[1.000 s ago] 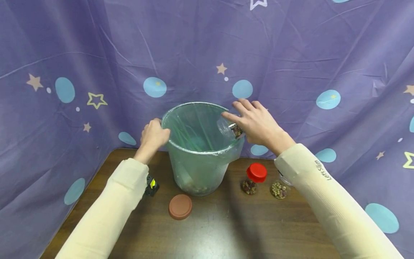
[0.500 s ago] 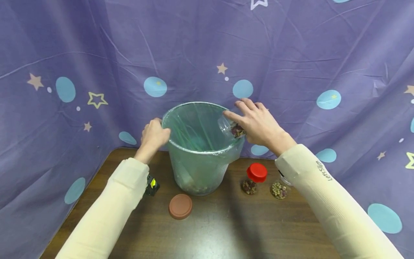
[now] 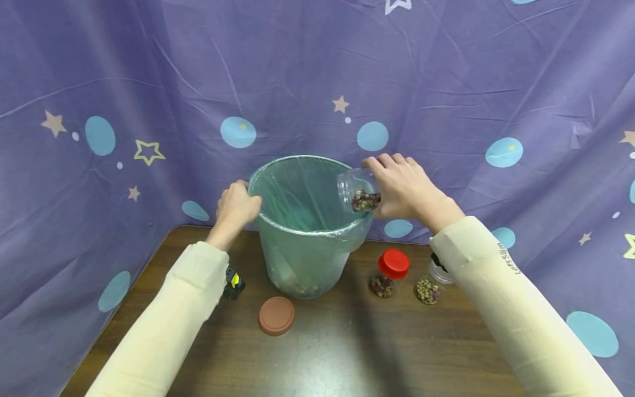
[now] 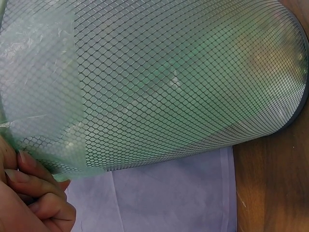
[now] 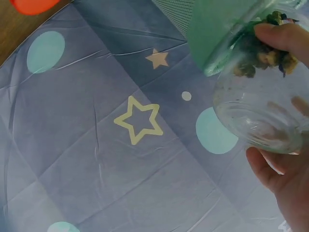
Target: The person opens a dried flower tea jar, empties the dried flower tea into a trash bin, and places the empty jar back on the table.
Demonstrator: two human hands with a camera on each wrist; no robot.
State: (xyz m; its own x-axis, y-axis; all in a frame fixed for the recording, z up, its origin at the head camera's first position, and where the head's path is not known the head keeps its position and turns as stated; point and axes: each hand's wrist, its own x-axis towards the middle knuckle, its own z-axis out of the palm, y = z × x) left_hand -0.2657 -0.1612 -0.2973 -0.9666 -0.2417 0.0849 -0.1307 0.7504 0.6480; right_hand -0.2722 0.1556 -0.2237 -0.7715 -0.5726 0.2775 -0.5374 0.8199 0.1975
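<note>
Where lit in front of the mesh bin, shines along the brown wood grain of the table. Behind the bin, folds of purple curtain printed with blue ovals, stars and white dots. In front of the bin, a round terracotta lid; to its right, a red-capped jar and, farther off, another jar partly hidden by the right sleeve, both with dried buds inside. Upright bin with a translucent green liner folded over the rim, blurred brownish bits low inside. At the bin's left rim, left hand with fingers curled round edge and liner. At the bin's right rim, right hand with thumb and fingers round a clear jar, tipped sideways, mouth toward the bin's interior, dried flowers along the lower wall; cannot tell whether touching the rim. Right of the bin, on the right sleeve, reads "Let'sSlim" in dark letters.
</note>
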